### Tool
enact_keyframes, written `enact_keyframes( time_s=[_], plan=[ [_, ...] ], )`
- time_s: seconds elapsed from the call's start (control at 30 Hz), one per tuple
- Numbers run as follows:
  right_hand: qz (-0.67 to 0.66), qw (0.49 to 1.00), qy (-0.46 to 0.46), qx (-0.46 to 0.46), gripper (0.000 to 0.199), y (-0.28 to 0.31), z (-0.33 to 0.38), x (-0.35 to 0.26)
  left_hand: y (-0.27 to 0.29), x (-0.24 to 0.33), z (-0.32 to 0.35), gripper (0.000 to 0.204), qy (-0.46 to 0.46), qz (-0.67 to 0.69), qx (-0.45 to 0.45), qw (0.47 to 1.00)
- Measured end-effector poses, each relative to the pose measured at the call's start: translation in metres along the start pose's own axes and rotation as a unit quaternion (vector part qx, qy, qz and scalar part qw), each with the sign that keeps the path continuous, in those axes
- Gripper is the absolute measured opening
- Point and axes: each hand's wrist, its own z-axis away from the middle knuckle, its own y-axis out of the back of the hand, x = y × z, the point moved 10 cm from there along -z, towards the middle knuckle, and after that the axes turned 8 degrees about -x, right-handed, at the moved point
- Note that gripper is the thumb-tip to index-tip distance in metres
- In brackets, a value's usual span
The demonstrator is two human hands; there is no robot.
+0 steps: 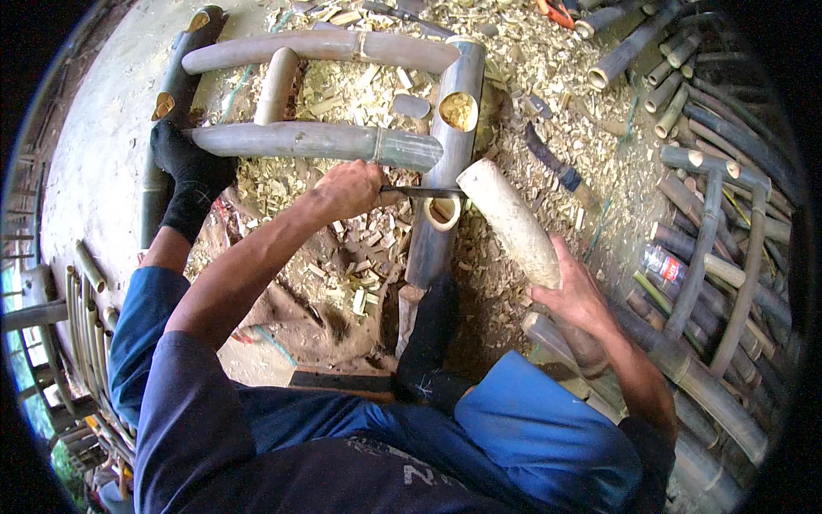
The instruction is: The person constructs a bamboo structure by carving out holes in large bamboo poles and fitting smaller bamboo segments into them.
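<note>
On the chip-strewn ground [368, 244] in my head view lies a dark grey-green, smooth bamboo post [449, 152]; two curved, greyish bamboo rails [300, 140] already meet it. I judge the joinery part done, since two round, pale-rimmed holes [459, 111] stand unfilled by rails. My left hand [349, 188] wraps its fingers around a narrow, dark metal blade [421, 192] laid across the lower hole; my right hand [575, 291] grips a pale, rough, cylindrical wooden mallet [509, 221].

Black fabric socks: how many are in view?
2: the left black fabric sock, at the left dark-grey round bamboo pole; the right sock, at the near end of the right bamboo pole.
</note>
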Motion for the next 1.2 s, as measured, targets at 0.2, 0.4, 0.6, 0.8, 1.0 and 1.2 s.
enact_keyframes(
  time_s=[0.2,0.4,0.6,0.8,1.0,1.2],
  plan=[
    [-0.091,0.988,0.076,0.094,0.093,0.015,0.010,-0.017,-0.001,-0.007,-0.004,0.064,-0.017,0.009,0.013,1.000],
    [0.077,0.991,0.060,0.087,0.095,0.025,0.014,-0.006,-0.004,-0.006,-0.007,0.076,0.018,0.024,-0.098,0.995],
    [-0.010,0.999,-0.014,0.027,0.099,0.007,0.008,0.011,-0.005,-0.005,-0.009,0.080,0.010,0.024,-0.089,0.996],
    [-0.133,0.969,0.105,0.180,0.097,0.027,0.026,-0.008,-0.015,-0.014,-0.015,0.079,-0.018,0.028,-0.088,0.996],
    [-0.038,0.999,-0.019,-0.001,0.101,0.002,0.009,0.033,-0.006,0.009,-0.006,0.065,-0.034,-0.074,-0.126,0.989],
    [-0.214,0.970,0.051,0.105,0.104,0.009,0.005,0.041,0.007,0.057,0.068,0.034,-0.170,-0.058,0.045,0.983]
  ],
)
